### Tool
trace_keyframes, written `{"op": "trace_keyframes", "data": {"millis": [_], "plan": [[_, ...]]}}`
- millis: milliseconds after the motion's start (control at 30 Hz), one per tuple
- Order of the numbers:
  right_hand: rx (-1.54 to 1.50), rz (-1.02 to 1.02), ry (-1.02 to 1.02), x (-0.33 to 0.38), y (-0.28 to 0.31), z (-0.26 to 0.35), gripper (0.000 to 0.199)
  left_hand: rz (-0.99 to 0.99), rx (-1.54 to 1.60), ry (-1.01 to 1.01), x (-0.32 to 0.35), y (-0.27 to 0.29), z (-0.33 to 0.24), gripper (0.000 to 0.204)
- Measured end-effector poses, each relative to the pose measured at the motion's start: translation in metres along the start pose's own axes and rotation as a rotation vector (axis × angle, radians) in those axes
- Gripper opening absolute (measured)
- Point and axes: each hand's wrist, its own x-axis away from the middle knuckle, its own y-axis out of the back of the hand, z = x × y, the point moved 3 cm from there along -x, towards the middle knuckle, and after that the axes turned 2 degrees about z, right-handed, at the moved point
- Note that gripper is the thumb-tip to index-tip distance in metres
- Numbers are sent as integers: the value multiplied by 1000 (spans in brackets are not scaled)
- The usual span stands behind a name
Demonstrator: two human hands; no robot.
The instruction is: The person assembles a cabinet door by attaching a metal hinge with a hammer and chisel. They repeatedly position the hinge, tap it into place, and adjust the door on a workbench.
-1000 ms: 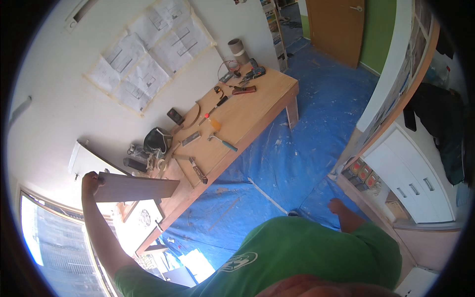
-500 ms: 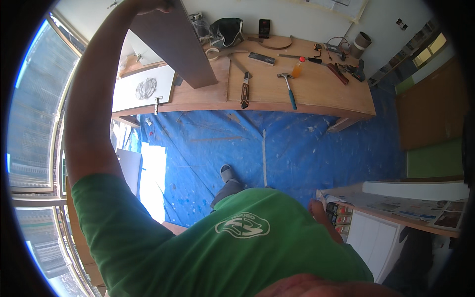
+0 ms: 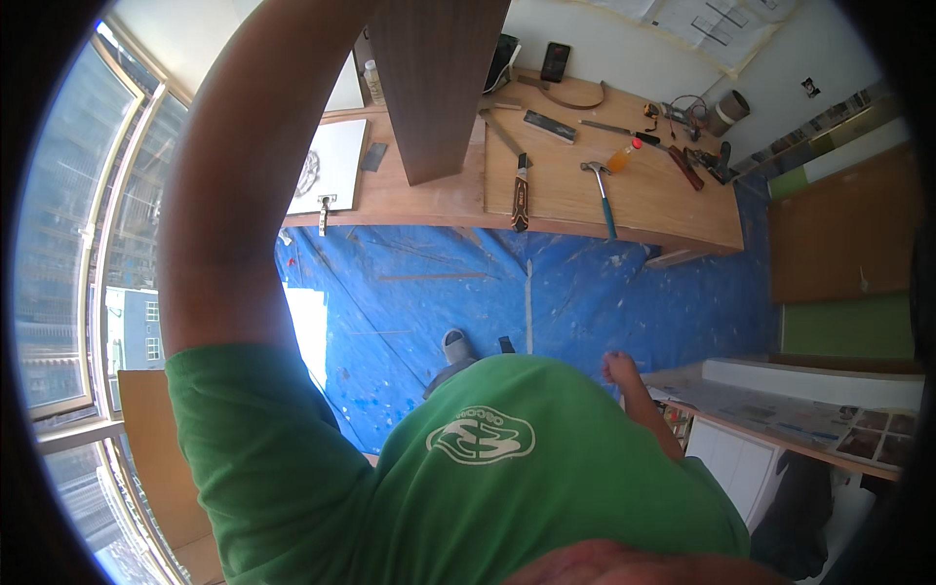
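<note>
My left arm (image 3: 244, 175) is raised high, and its hand runs out of the picture at the top rim, where it holds a dark brown wooden board (image 3: 439, 88). The board hangs upright in front of the long wooden workbench (image 3: 673, 219). My right hand (image 3: 619, 369) hangs low beside my green shirt, above the blue floor sheet, with nothing in it.
On the workbench lie a hammer (image 3: 600, 190), a handsaw (image 3: 520, 185), a phone (image 3: 556, 60), a tape roll (image 3: 726, 112) and a white drawing sheet (image 3: 327, 166). A blue tarp (image 3: 585, 302) covers the floor. Tall windows (image 3: 68, 253) stand left, a white cabinet (image 3: 780, 429) right.
My view has swung round toward the workbench. My left arm has lifted the board higher, up to the top rim. My right hand stays low at my side.
</note>
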Motion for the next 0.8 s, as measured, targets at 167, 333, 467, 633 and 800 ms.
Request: {"op": "trace_keyframes", "data": {"millis": [167,333,467,633,800], "plan": [[131,-14,-7,-2,-21,7,20,-24,9,34,-5,-12,36,47],[664,-142,174,-44,0,-21,34,27,147,147,-13,-10,37,45],[699,-197,330,-64,-16,33,36,-83,54,219,-4,-6,31,40],[276,211,88,-109,-40,118,26,90,124,388,-15,-1,29,42],[409,372,165,-164,-62,208,23,-73,380,122,-28,-52,104,28]]}}
